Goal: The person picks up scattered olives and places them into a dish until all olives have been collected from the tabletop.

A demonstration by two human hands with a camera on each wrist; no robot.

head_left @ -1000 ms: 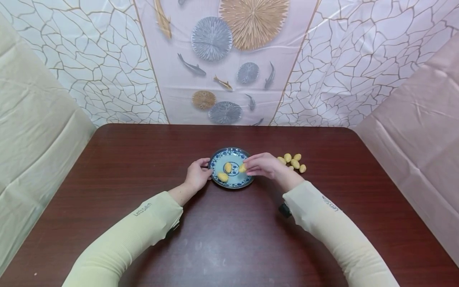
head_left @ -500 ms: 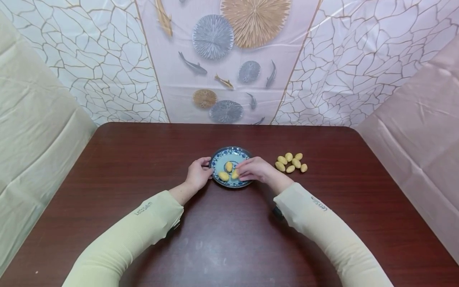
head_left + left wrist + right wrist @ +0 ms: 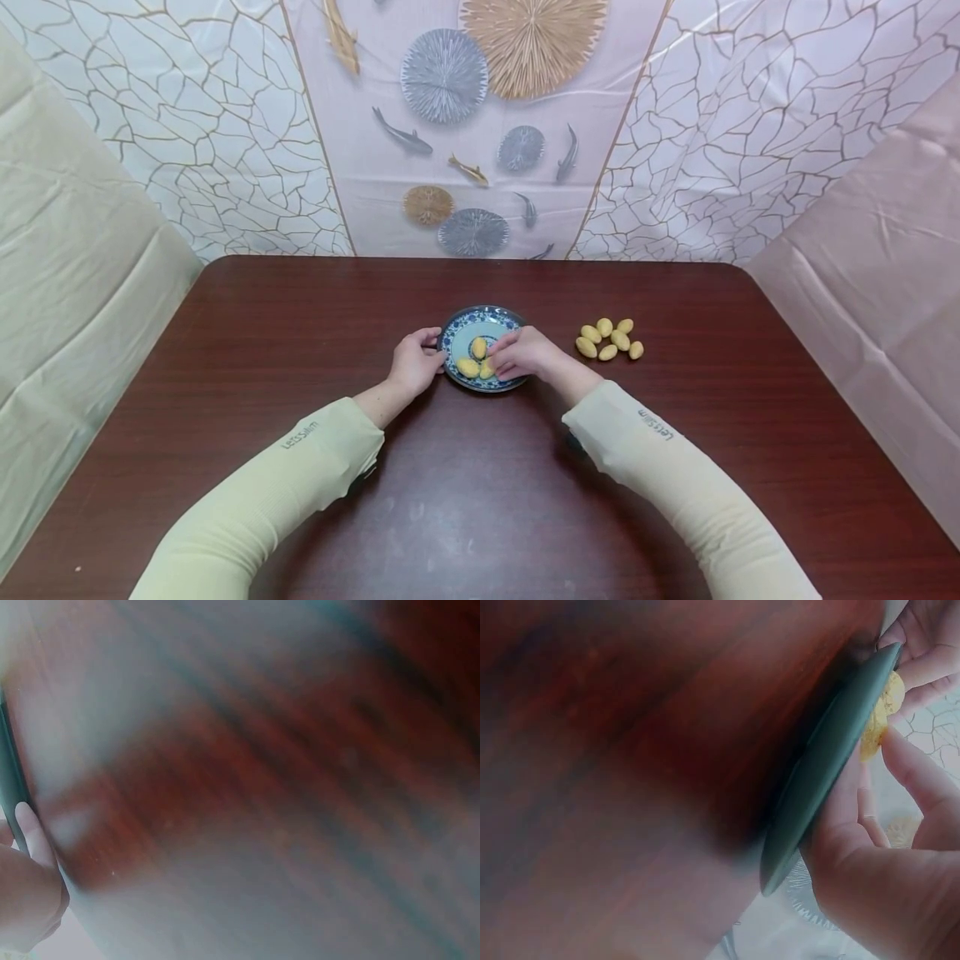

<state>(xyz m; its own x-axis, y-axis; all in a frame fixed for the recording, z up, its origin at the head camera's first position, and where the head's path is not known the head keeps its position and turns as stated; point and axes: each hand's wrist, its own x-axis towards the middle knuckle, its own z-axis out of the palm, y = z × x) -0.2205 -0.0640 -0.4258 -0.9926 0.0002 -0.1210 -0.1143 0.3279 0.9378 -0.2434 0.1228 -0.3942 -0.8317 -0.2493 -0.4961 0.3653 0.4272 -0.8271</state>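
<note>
Lying sideways, 1 yellow oval (image 3: 467, 368) flanks the piece (image 3: 486, 369) the right hand (image 3: 524, 352) pinches; left hand (image 3: 416, 362) grips plate (image 3: 480, 317).

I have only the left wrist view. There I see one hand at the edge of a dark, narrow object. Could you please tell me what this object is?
Observer: The left hand holds the rim of a round plate, whose upper side has a blue pattern.
Operator: Thank you. What is taking place on top of it?
Observer: The right hand touches a yellow egg-shaped piece there, beside two others.
Operator: Do you also see such pieces away from the plate?
Observer: Yes, seven yellow egg-shaped pieces lie in a loose group on the table, to the right of the plate.
</note>
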